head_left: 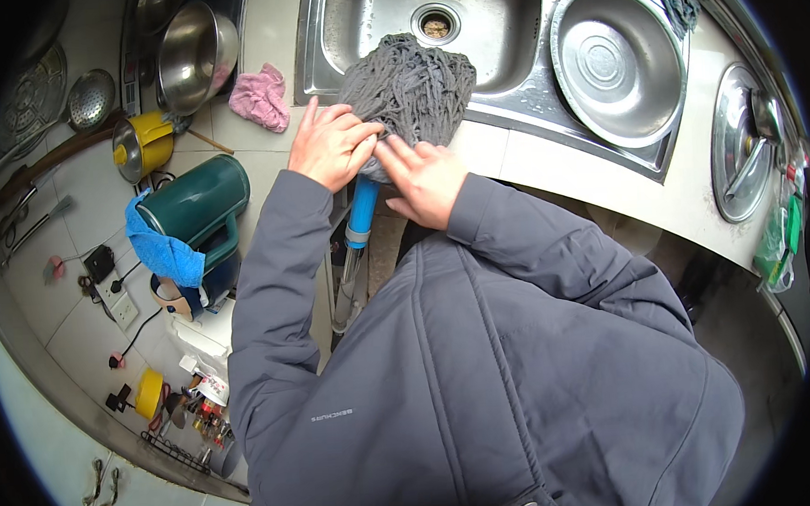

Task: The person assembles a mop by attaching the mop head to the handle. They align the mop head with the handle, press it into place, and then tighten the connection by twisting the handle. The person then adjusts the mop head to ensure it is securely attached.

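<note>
A grey string mop head [414, 83] hangs over the front rim of the sink [494, 28], its strands spread into the basin. Below it a blue mop handle [362, 209] with a clear lower section runs down beside my body. My left hand [331, 147] lies on the left side of the mop head, fingers curled over the strands. My right hand [427, 180] presses in from the right, its fingers at the strands close to the left fingertips and its thumb lower, beside the handle. Where the fingers meet, the strands are partly hidden.
Right of the basin stands a wide metal bowl [610, 63], with a pot lid [743, 157] farther right. A pink cloth [260, 97] lies left of the sink. Farther left are a green jug-like container [192, 200] with a blue cloth [162, 243] and a yellow pot [147, 143].
</note>
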{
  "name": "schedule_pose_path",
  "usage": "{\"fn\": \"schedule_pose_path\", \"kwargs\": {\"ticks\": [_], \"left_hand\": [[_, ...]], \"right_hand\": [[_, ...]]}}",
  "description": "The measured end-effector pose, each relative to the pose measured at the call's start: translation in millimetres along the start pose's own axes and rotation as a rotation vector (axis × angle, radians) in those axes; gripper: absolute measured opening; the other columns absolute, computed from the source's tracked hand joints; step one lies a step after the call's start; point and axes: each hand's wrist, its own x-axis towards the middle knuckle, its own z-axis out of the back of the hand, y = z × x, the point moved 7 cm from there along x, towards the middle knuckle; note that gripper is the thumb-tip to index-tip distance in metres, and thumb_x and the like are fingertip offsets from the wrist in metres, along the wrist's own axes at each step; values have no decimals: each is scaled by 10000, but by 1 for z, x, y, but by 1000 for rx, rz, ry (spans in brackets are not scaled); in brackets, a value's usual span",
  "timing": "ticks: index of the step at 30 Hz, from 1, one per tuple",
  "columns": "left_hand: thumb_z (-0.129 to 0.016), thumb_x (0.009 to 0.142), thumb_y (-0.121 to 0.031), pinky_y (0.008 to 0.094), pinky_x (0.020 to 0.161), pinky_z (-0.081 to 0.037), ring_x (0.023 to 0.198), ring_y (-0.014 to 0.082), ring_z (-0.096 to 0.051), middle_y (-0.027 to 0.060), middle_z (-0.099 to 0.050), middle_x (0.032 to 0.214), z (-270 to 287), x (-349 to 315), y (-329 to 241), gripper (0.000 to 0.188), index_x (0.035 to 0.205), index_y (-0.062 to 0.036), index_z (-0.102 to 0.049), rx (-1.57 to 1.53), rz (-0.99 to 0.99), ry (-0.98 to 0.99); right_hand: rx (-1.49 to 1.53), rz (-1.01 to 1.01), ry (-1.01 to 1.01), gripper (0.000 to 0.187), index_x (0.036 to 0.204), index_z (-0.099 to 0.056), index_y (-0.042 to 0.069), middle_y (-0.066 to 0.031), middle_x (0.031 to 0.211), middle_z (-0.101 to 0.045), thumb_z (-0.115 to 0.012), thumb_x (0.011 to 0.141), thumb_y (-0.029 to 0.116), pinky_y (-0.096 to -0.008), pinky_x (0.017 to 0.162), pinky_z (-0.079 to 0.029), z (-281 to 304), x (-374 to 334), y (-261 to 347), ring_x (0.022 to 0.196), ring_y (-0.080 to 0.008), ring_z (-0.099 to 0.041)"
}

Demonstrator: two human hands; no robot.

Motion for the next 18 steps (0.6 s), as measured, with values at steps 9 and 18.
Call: {"fn": "schedule_pose_path", "kwargs": {"ticks": [9,18], "left_hand": [[-760,823,-439,475,1030,-452,1217,337,-540,90,-616,1235,3,-44,-8,511,1183,-85,-676,-5,316,-49],[-940,571,-229,474,955,-558,1294,356,-524,73,-267,1628,-49,-85,-23,1104,1491,-160,-334,-214,736,-97]], "right_hand": [[124,-328,154,428,1042,-702,4,-175,1094,-666,-599,982,415,-453,837,-544,-5,0,-37,945,-376,-677],[26,49,-134,197,982,-714,82,-77,992,-674,-716,796,149,-409,836,-525,4,38,-33,951,-300,-620]]}}
